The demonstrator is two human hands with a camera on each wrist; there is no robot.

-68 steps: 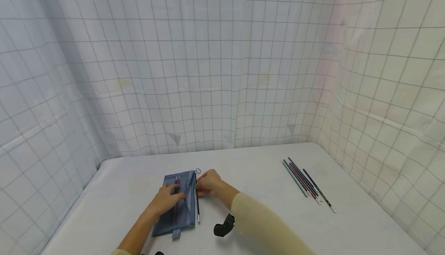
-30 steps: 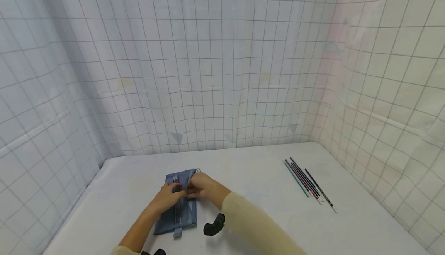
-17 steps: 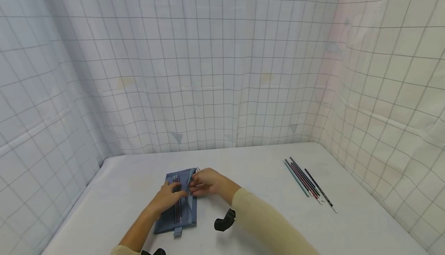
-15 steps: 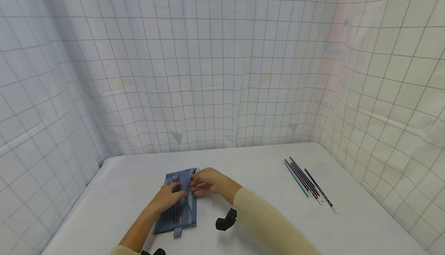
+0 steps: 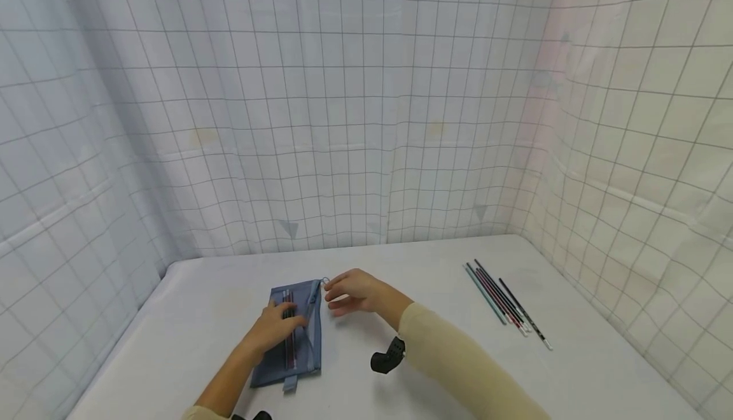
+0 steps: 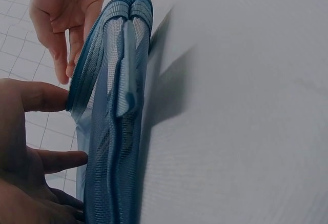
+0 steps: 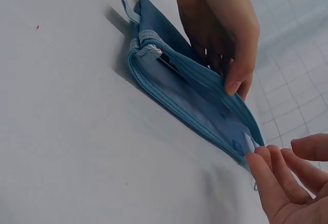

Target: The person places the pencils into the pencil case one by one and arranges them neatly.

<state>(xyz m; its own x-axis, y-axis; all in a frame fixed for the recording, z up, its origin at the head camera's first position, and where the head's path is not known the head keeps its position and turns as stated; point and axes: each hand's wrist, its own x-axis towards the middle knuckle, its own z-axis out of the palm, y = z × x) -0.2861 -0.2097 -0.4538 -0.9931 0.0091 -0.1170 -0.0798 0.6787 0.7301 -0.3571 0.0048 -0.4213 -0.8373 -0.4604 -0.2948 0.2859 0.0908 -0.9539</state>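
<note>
A blue mesh zip pencil pouch lies on the table, with several pencils showing through its fabric. My left hand rests on top of it. In the right wrist view, the left thumb presses against the upper zip edge, and the pouch mouth gapes. Just right of the pouch's far corner, near its ring, is my right hand, fingers loosely extended and holding nothing. The left wrist view sees the pouch end-on, with the right hand beyond it.
On the right side of the white table lies a group of pencils, teal, red and black, with a dark patterned pencil beside them. Gridded white curtains surround the table's back and sides. A black camera sits at the right wrist.
The right hand held a dark pencil along the pouch's right edge, then reached into the mouth. Now that pencil no longer lies outside, and the right hand has drawn away rightward. The left hand stays put.
</note>
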